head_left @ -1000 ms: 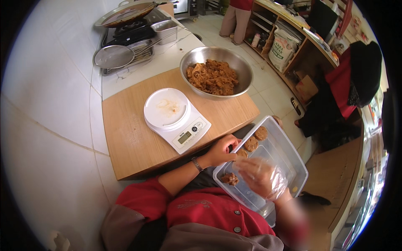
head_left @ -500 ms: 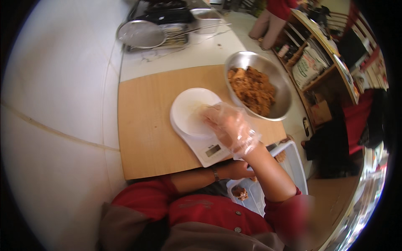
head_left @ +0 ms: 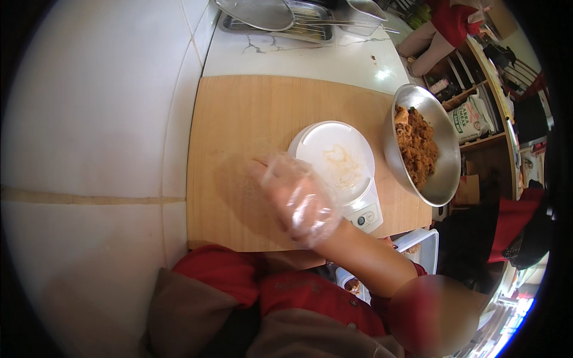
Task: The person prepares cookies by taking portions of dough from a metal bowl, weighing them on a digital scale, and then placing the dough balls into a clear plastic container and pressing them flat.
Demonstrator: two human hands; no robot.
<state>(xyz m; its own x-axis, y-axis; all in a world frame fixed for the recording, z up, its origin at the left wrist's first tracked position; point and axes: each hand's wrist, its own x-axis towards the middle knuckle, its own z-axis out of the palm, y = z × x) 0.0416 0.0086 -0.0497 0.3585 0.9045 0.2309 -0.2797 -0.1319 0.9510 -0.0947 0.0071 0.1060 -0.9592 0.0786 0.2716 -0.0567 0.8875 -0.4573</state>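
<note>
1. Head view: the gloved right hand (head_left: 298, 191) is over the wooden board (head_left: 239, 113), left of the white scale (head_left: 349, 158); its fingers are blurred, so I cannot tell whether they grip anything.
2. Its forearm hides most or all of the left hand, whose hold cannot be told, and blocks part of the plastic container (head_left: 428, 250).
3. Brown mixture (head_left: 418, 146) fills part of the steel bowl (head_left: 449, 173) right of the scale; a sieve (head_left: 256, 12) lies beyond the board.
4. Half a second ago the right hand was over the scale's plate; the scale's display, visible then, is now covered.
</note>
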